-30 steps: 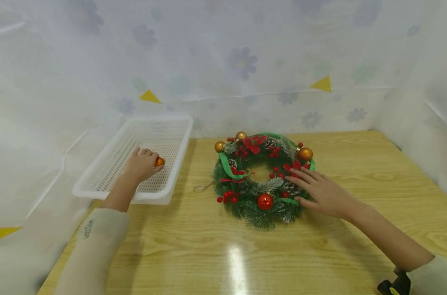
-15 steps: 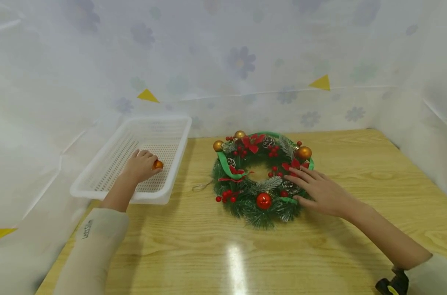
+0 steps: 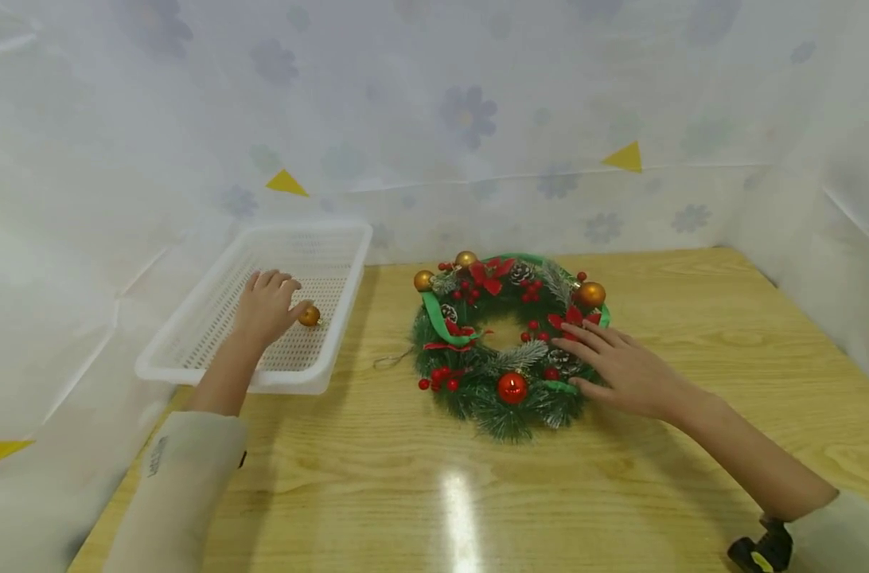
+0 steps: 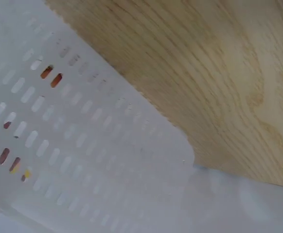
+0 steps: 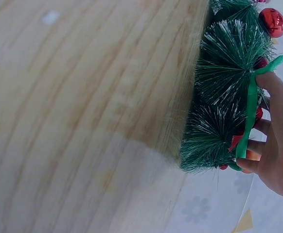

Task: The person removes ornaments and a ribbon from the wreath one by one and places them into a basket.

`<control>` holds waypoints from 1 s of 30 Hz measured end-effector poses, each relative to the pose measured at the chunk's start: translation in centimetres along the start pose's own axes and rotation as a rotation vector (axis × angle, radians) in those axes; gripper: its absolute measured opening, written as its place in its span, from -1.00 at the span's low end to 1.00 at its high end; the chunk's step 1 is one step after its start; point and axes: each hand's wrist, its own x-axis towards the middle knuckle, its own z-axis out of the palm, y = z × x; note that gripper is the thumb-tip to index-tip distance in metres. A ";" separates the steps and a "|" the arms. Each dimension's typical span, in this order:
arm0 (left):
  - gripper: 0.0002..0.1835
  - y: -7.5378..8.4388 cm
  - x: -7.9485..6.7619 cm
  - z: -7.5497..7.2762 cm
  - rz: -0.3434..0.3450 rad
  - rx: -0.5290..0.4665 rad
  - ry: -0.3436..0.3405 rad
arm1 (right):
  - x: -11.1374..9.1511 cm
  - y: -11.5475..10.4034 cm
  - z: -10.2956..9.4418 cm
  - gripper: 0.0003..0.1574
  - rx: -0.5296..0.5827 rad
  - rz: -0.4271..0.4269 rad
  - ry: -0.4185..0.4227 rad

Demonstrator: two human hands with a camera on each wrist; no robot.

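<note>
apparently, the left hand [image 3: 265, 309] hung, fingers loose, beside the gold bauble [image 3: 309, 317] in the white basket [image 3: 291, 383], the right hand [image 3: 624, 372] rested spread fingers on the wreath [image 3: 522, 360], and light contact seemed wisest lest the bauble roll.

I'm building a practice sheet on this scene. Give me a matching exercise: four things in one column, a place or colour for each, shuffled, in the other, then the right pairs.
Things:
1. right hand
2. loose gold ball
3. basket
4. shiny red ball

Places or colours:
A. white, left of the wreath
B. on the wreath's near side
C. inside the basket
D. touching the wreath's right side

Pairs: 1-D, 2-C, 3-A, 4-B
</note>
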 end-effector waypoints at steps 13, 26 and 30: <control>-0.53 8.5 0.7 -4.6 0.100 0.035 0.300 | -0.2 0.1 0.4 -0.27 0.015 0.017 -0.008; -0.53 22.0 -1.0 -4.0 0.526 -0.056 0.473 | 0.1 -0.3 -0.6 -0.31 0.087 0.076 -0.065; -0.49 24.1 -1.8 -3.1 0.576 -0.028 0.423 | 0.5 -0.5 -0.8 -0.30 0.112 0.088 -0.106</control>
